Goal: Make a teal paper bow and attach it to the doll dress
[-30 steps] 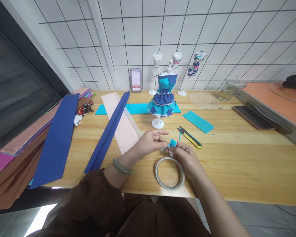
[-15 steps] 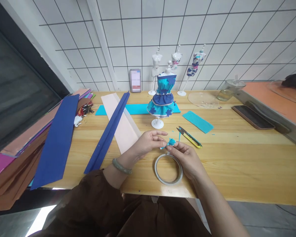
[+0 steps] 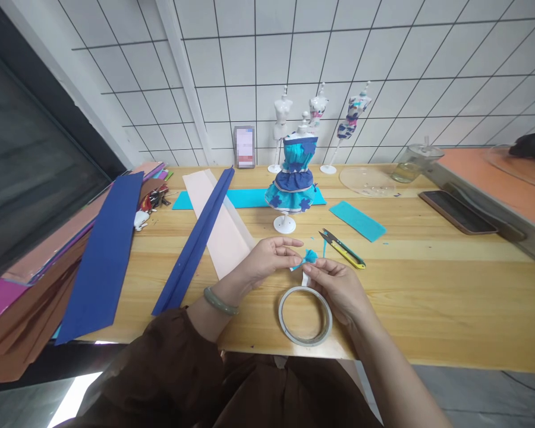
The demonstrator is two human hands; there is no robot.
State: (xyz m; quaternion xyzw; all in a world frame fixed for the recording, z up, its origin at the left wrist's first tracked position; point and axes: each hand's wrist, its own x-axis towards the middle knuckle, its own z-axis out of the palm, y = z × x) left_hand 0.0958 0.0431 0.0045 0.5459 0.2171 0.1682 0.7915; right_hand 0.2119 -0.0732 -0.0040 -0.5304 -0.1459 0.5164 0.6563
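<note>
My left hand (image 3: 274, 254) pinches the edge of a small crumpled piece of turquoise paper (image 3: 311, 255) between thumb and forefinger, its other fingers stretched out above. My right hand (image 3: 336, 282) is closed beside it, thumb and forefinger gripping the end of a white tape strip (image 3: 305, 279). From that strip extends a roll of tape (image 3: 280, 318), which is below my fingers near the table's front edge. Just beyond my right hand lie yellow-and-black thread snips (image 3: 344, 249), with a thin turquoise scrap (image 3: 324, 248) by their tips.
A mini dress form (image 3: 299, 154) in a blue and turquoise dress stands ahead, smaller forms behind it. Blue strips (image 3: 196, 246), a pale pink sheet (image 3: 218, 238) and a turquoise rectangle (image 3: 358, 220) lie around. A phone (image 3: 458, 211) and lidded glass cup (image 3: 412, 163) are on the right.
The tape roll has moved down toward the table's front edge, and a longer strip of white tape shows between it and my right fingers. Both hands stay almost in place.
</note>
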